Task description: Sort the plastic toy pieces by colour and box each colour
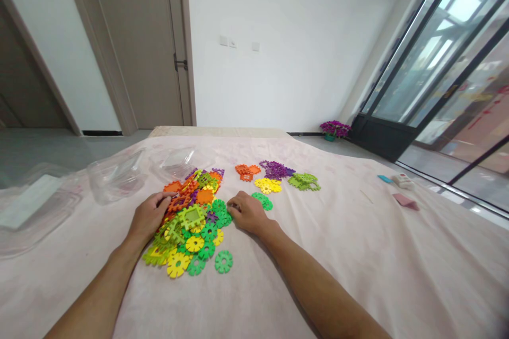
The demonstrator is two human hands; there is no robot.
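A mixed heap of plastic interlocking pieces [193, 217] lies on the cloth between my hands, with notched discs and square frames in orange, yellow, green and purple. My left hand [149, 216] rests at the heap's left side, thumb and forefinger closed at an orange interlocking piece [175, 204]. At the right side, my right hand [248, 212] has its fingers curled beside green notched discs [220, 214]; whatever they hold is hidden. One green disc [224, 261] lies apart, nearer me. Beyond my right hand are sorted groups: orange [247, 172], purple [274, 170], yellow [268, 185], light green [304, 181] and green [262, 201].
Clear plastic containers [115, 175] stand at the left of the pink tablecloth [338, 243]. A small white box [402, 181], a blue item [384, 178] and a pink cloth-like piece [405, 201] lie far right. Potted purple flowers [334, 128] stand on the floor behind.
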